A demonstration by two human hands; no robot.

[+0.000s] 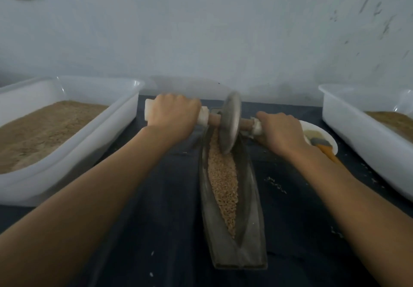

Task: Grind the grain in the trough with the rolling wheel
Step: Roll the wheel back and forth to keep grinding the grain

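A long grey boat-shaped trough [250, 231] lies lengthwise on the dark table, holding a strip of tan grain [222, 181]. The metal rolling wheel [230, 122] stands on edge in the trough's far end, slightly blurred, its rim down in the grain. A wooden axle with white-wrapped handles runs through it. My left hand [173, 117] is closed round the left handle. My right hand [280, 131] is closed round the right handle. Both arms are stretched forward.
A large white tub [73, 152] of brown ground meal sits at the left. Another white tub [366, 139] is at the right. A white bowl [330, 140] with powder and an orange-handled brush [324, 147] sits behind my right hand. Loose grains dot the table.
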